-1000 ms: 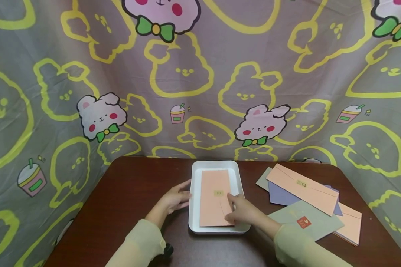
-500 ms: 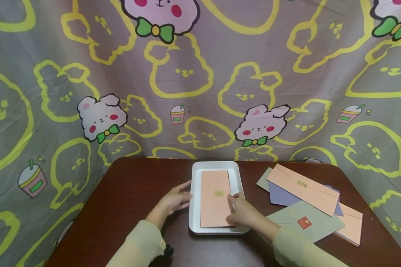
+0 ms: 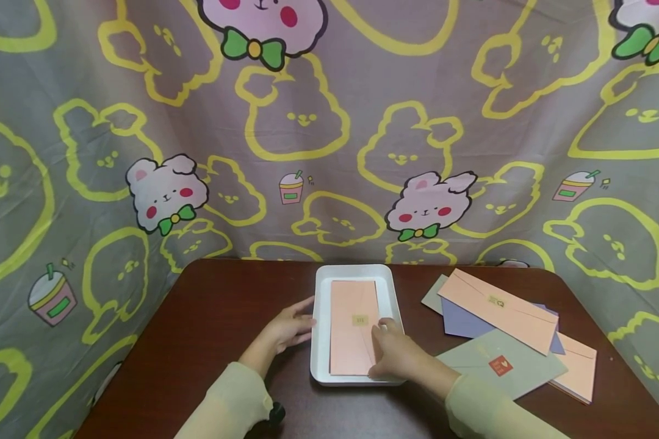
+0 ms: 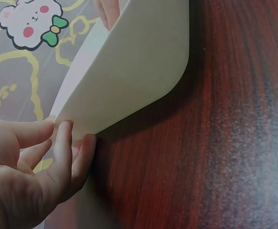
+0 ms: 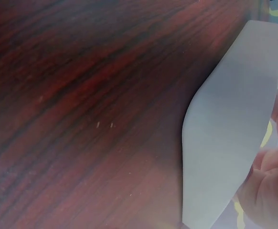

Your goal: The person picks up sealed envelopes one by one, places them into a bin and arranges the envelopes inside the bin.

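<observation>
I took the white tray on my feed for smooth plastic, the peach envelope for matt paper, the table for glossy grained wood, the backdrop for lightly wrinkled cloth.

Enclosed at back and both sides by grey-mauve, yellow-patterned cartoon fabric; furnished with a dark reddish-brown, wood-grained desk, faintly glossy in places.

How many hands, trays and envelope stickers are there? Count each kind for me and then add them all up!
Hands: 2, the left hand and right hand
Trays: 1, the white tray
Stickers: 3, the middle yellow sticker, right yellow sticker and red sticker
Total: 6
</observation>
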A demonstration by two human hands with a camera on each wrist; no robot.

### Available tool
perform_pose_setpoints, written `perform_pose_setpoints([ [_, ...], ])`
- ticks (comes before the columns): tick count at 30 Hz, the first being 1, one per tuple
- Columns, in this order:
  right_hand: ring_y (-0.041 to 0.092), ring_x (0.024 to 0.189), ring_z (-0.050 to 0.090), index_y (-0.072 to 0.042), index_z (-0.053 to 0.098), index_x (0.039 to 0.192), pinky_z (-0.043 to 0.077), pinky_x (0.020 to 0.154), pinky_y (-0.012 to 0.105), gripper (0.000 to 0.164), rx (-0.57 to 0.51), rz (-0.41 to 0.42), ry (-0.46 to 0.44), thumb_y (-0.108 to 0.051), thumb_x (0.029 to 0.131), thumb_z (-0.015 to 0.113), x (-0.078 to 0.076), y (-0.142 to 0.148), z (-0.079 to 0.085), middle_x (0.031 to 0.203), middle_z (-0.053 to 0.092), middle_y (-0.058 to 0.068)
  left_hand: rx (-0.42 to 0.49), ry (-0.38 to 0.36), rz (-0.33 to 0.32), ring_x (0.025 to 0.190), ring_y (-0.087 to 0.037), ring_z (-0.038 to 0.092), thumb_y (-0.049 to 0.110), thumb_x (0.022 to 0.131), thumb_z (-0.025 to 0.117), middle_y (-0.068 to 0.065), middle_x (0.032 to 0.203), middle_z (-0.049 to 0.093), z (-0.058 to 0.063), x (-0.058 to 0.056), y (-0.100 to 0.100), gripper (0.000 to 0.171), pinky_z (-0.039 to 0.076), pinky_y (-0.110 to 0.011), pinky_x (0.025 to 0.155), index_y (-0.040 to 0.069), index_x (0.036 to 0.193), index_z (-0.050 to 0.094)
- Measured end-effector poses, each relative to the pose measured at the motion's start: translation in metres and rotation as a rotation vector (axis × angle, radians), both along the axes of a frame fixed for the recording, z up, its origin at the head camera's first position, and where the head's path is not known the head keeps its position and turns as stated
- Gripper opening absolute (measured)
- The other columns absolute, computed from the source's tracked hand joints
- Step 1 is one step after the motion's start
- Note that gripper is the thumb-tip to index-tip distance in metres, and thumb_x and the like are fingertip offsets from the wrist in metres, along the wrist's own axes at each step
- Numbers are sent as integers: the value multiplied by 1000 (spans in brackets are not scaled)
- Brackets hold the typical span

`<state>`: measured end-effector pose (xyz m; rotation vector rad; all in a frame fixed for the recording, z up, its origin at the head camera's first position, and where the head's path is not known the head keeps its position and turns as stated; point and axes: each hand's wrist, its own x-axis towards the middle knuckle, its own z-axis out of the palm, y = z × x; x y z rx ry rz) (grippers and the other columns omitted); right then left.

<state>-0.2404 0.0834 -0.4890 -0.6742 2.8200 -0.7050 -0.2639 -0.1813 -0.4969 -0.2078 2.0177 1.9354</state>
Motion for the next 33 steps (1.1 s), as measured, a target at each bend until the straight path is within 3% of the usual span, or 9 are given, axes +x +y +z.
perform_pose_setpoints([
  [5,44,109,62,16,57,125,56,91,50,89,6,57,46,-10,52,101,2,-1,-3,134,49,34,6,-1,2,103,-25,66,-3,100,59,-25,131,60,0,-1,0,64,57,-43,93,8,159,37],
  [12,37,88,65,11,61,115,58,75,44,72,14,82,58,-1,53,95,2,0,-4,127,50,31,0,-7,7,101,-24,67,-3,99,60,-23,130,60,-1,-1,1,64,57,-43,93,10,159,39],
  [18,33,83,63,9,63,108,55,64,40,58,60,117,84,4,56,87,0,2,0,122,53,29,4,-4,10,101,-25,67,-4,99,61,-24,129,61,-1,-1,0,65,58,-44,92,9,158,39],
  [33,35,87,65,8,65,96,58,68,45,42,120,152,150,2,61,87,2,2,3,116,57,26,10,-5,9,102,-25,67,-4,99,61,-25,131,60,-3,-2,-1,65,57,-44,93,9,159,38],
])
